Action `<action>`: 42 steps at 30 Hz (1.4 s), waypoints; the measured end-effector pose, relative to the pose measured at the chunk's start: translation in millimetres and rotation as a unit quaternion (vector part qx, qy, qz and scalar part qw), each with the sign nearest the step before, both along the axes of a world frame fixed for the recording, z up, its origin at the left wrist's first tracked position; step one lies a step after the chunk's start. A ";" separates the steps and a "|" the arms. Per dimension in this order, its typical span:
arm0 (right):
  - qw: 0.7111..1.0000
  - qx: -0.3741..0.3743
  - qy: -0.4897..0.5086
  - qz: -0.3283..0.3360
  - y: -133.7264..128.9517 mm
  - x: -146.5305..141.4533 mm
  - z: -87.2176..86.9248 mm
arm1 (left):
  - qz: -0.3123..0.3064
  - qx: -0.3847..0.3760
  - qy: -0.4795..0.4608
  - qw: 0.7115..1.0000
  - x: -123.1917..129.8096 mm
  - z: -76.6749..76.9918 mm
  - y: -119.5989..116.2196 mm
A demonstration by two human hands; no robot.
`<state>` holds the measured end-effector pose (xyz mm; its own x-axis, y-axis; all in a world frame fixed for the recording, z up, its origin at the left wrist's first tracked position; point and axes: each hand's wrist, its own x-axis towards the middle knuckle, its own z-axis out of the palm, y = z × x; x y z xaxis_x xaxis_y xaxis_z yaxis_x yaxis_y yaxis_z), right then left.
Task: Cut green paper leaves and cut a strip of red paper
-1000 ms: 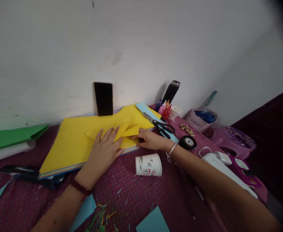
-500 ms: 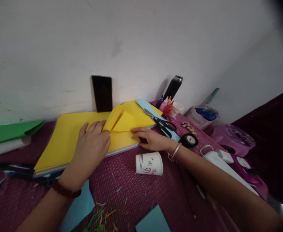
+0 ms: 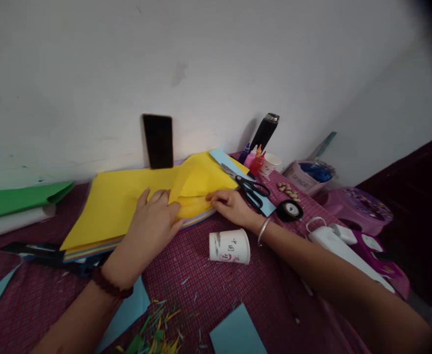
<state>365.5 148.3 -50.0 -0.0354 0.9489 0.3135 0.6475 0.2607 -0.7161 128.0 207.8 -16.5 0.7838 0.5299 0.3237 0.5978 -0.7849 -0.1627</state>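
Paper cup (image 3: pixel 230 246): clock centre; lying on its side, printed 中国, third character unclear.
Bin (image 3: pixel 304 177): 2 o'clock, lettered "SPACE", holding blue plastic.
Desk (image 3: pixel 208 290): red-and-blue checked cover, strewn with clippings (image 3: pixel 157 329) at 7 to 8.
Wall (image 3: pixel 208 73): pale, smudged; phone (image 3: pixel 159 141) leaning on it between 10 and 11.
Yellow sheet (image 3: pixel 197 182): 11 o'clock, thin, folded into a pointed flap atop the coloured paper stack (image 3: pixel 116 206).
Left hand (image 3: pixel 153 216): 10 o'clock; grip wide, fingers bent on the sheet, thumb apart.
Right hand (image 3: pixel 234 206): 12 o'clock; grip narrow at the sheet's near edge, pinch cannot be told.
Scissors (image 3: pixel 247 187): 1 o'clock, black-handled, on blue paper.
Tape roll (image 3: pixel 290 210): 2 o'clock, black, round.
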 end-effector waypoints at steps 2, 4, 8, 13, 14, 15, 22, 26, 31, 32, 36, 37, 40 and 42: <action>0.998 0.009 0.045 -0.044 3.4 -2.5 0.0 | 0.010 0.010 -0.004 1.000 -2.2 0.7 1.5; 0.994 0.022 0.075 -0.082 8.2 -3.2 0.6 | 0.018 0.046 -0.030 0.998 -6.3 2.4 4.1; 0.988 0.033 0.096 -0.117 16.9 -1.2 0.4 | -0.001 0.117 -0.118 0.986 -18.7 4.4 10.3; 0.989 0.019 0.106 -0.101 16.1 -0.7 -2.4 | -0.046 0.133 -0.206 0.968 -31.7 0.7 17.8; 0.989 0.017 0.108 -0.096 15.1 -0.8 -2.7 | -0.060 0.130 -0.209 0.967 -33.1 0.1 19.3; 0.990 0.014 0.108 -0.090 14.1 -0.8 -3.0 | -0.075 0.124 -0.201 0.969 -34.3 -0.2 20.6; 0.987 0.044 0.139 -0.066 11.0 -1.0 -5.1 | -0.084 0.058 -0.061 0.993 -32.3 0.1 24.5; 0.995 0.086 0.054 -0.014 6.6 -1.0 -3.3 | -0.009 -0.001 -0.030 1.000 -27.1 -3.1 21.5; 0.995 0.062 -0.056 0.046 0.8 -1.3 -1.2 | 0.018 -0.043 -0.013 0.999 -25.5 -4.2 18.5; 0.995 0.051 -0.076 0.047 0.3 -1.6 -0.8 | 0.021 -0.047 -0.011 0.999 -25.5 -3.9 18.0; 0.988 0.016 -0.152 0.035 1.3 -3.0 1.8 | 0.015 -0.054 -0.007 0.998 -24.4 -2.2 15.0; 0.985 0.008 -0.166 0.035 1.9 -3.5 2.8 | 0.014 -0.056 -0.008 0.998 -23.7 -1.9 14.1; 0.979 -0.008 -0.201 0.042 3.2 -5.9 6.7 | 0.012 -0.059 -0.017 0.998 -21.7 -2.1 12.5; 0.972 -0.006 -0.227 0.054 3.5 -8.5 9.8 | 0.012 -0.057 -0.023 0.998 -20.6 -3.1 12.4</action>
<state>357.1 151.8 -40.2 -0.2672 0.9356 0.2310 0.8671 0.3380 -0.3660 107.4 220.1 -19.5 0.7561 0.5841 0.2952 0.6216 -0.7820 -0.0447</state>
